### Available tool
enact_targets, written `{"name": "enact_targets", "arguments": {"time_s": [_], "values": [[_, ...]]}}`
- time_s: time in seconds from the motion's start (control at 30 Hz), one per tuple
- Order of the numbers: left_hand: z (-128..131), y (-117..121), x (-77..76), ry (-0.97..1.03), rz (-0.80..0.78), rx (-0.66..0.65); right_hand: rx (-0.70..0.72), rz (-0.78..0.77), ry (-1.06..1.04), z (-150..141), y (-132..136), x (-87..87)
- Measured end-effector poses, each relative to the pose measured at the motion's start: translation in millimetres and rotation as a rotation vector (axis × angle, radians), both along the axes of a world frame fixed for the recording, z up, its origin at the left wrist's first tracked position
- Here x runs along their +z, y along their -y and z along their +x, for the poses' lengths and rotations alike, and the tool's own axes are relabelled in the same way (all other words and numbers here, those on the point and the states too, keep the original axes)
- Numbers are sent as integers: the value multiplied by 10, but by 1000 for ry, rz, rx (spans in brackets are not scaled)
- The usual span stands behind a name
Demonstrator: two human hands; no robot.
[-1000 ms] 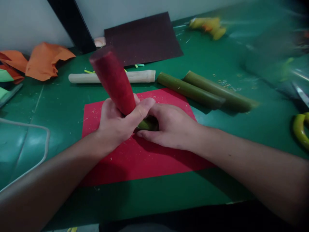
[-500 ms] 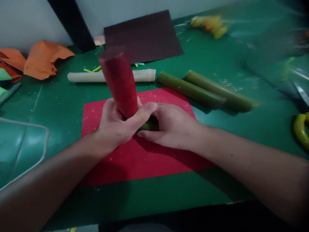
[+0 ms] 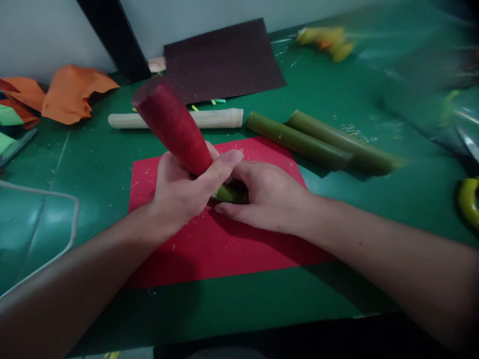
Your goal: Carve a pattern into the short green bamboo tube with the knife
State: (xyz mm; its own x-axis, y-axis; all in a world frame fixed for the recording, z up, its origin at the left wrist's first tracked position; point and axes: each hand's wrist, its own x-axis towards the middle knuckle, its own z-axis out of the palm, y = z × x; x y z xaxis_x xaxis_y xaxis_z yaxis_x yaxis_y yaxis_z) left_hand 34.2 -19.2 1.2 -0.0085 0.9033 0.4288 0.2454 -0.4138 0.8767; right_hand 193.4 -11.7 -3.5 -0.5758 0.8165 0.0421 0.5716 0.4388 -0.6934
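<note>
As I look down through the head view from where I sit, crumpled orange paper (image 3: 71, 97) lies at the far left of the green table (image 3: 262, 304), with a pale cord (image 3: 76, 219) bending round nearer me. My left hand (image 3: 179, 192) is closed round the lower part of a red cylinder (image 3: 175, 129), which leans with its top toward the far left. Its thumb reaches across toward my other hand; the fingers behind are mostly hidden, so I can't tell how they wrap. I judge the low grip gives me control close to the work, though the cylinder's lower end is hidden from me. Behind it lie a whitish stick (image 3: 220, 118) and a dark sheet (image 3: 224, 62).

Under both hands is a red sheet (image 3: 232, 254) speckled with shavings, probably there to protect the surface. The short green piece (image 3: 232, 193) shows between my hands, above the sheet. My right hand (image 3: 273, 199) curls over it, narrow, with the thumb along the near side; its far fingertips are out of sight. That cupped hold likely stops a round thing rolling.

To the right, two green tubes (image 3: 295, 137) lie side by side, slanting, within easy reach. Beyond them is a yellow-and-orange object (image 3: 325, 42), too blurred to name, and at the right edge a yellow loop (image 3: 469, 199), perhaps a handle.
</note>
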Motion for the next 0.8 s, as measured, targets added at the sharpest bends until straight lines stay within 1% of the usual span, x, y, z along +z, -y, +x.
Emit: {"name": "enact_targets", "arguments": {"time_s": [0.13, 0.27, 0.5, 0.63, 0.8], "values": [[-25, 16, 4, -19, 9, -50, 13, -36, -6, 10, 2, 16], [-35, 30, -5, -66, 22, -91, 9, -35, -14, 10, 7, 19], [-31, 41, -23, -100, 17, -41, -9, 14, -36, -8, 21, 4], [-26, 6, -18, -43, 10, 8, -13, 14, 21, -7, 27, 27], [-38, -35, 0, 25, -3, -50, -16, 30, 50, 7, 32, 44]]}}
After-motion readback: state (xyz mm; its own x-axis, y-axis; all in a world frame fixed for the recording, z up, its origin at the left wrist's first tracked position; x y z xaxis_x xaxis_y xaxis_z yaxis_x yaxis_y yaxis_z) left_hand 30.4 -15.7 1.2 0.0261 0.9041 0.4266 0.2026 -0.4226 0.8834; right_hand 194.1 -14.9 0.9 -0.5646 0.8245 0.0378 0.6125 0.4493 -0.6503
